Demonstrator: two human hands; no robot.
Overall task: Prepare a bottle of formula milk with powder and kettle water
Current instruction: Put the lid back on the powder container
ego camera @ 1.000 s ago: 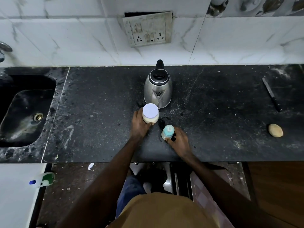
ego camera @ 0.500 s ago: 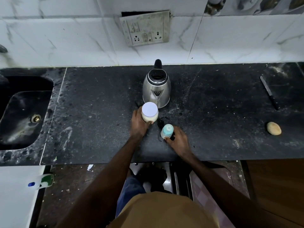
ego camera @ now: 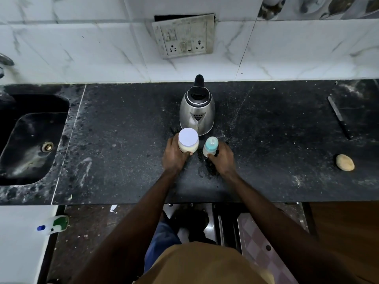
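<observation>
The baby bottle [ego camera: 210,147], teal-capped with something pale inside, is standing upright near the middle of the dark countertop [ego camera: 123,160], just to the near right of the kettle's base. The right hand [ego camera: 222,158] is gripping it from the right and near side, fingers curling round the lower body, one fingertip showing on its near face. I can't tell whether the base is resting on the stone.

Just to its left, across a narrow gap, the left hand [ego camera: 174,155] is holding the powder jar [ego camera: 188,141]. The fingers are wrapping round the jar's left side and the thumb is pressing on its near side. The jar is wearing a white lid and showing cream contents.

Directly behind both, the steel kettle [ego camera: 197,111] is sitting with its spout pointing near and its black handle toward the wall. Above it a socket plate [ego camera: 183,35] is hanging crooked on the marble tiles.

Far to the left the sink [ego camera: 30,140] is lying sunk in the counter. Far right, a knife [ego camera: 339,119] is lying well apart from everything, with a pale potato-like lump [ego camera: 345,162] nearer the counter's edge. Down on the floor at left, a spray bottle [ego camera: 53,224] is lying on its side.
</observation>
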